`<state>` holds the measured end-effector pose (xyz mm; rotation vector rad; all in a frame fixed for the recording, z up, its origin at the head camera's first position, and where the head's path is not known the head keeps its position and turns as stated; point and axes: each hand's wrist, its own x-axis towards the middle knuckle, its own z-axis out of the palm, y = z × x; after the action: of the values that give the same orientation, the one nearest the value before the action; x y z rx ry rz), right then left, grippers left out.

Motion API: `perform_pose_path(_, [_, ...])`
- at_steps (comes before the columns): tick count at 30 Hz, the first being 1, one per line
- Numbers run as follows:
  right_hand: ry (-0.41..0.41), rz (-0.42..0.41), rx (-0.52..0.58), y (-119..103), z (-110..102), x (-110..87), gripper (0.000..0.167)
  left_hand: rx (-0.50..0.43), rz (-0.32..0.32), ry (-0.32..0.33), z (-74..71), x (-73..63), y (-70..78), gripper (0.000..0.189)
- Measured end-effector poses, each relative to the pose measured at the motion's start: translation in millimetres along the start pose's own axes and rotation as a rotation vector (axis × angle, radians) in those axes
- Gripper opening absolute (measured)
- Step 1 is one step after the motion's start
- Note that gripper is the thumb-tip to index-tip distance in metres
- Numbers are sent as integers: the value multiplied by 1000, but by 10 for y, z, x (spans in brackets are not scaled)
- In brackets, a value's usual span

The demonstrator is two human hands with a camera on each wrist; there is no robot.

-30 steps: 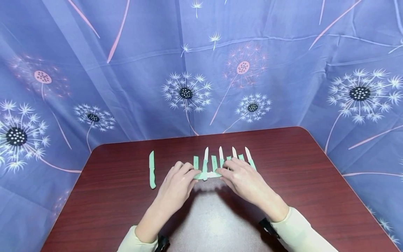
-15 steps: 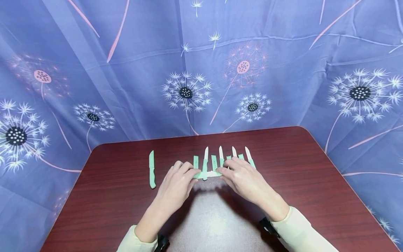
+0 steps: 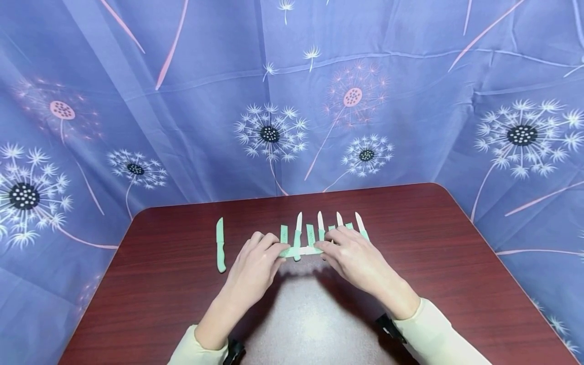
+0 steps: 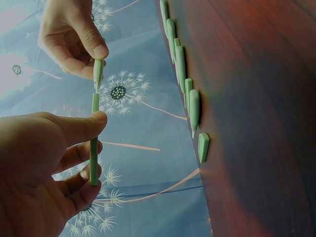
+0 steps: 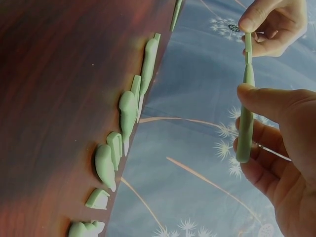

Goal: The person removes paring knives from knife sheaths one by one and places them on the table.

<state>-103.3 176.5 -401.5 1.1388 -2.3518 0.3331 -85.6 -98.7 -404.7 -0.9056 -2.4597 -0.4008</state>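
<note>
My left hand (image 3: 253,268) pinches a slim green knife sheath (image 4: 94,163) between thumb and fingers. In my right hand (image 3: 358,261) is the green handle of a paring knife (image 5: 246,123), gripped by thumb and fingers. Sheath and knife are held in line, end to end, raised in front of me above the table. A short stretch of pale blade shows between the hands in the head view; whether its tip sits inside the sheath cannot be told. Behind them lie unsheathed paring knives (image 3: 298,223) with white blades and loose green sheaths (image 3: 284,234), partly hidden by my right hand.
A green knife with its blade covered (image 3: 220,248) lies apart on the left of the dark red wooden table (image 3: 159,284). The row of knives and sheaths runs rightward along the middle. A blue dandelion-print curtain (image 3: 205,101) hangs behind the table's far edge.
Both hands keep their hold on the sheath and the knife and have shifted only very slightly. The things on the table lie as before.
</note>
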Motion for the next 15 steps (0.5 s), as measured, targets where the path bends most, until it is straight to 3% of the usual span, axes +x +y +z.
perform_pose_path(15, [11, -5, 1, 13, -1, -11, 25, -6, 14, 14, 2, 3, 7, 34])
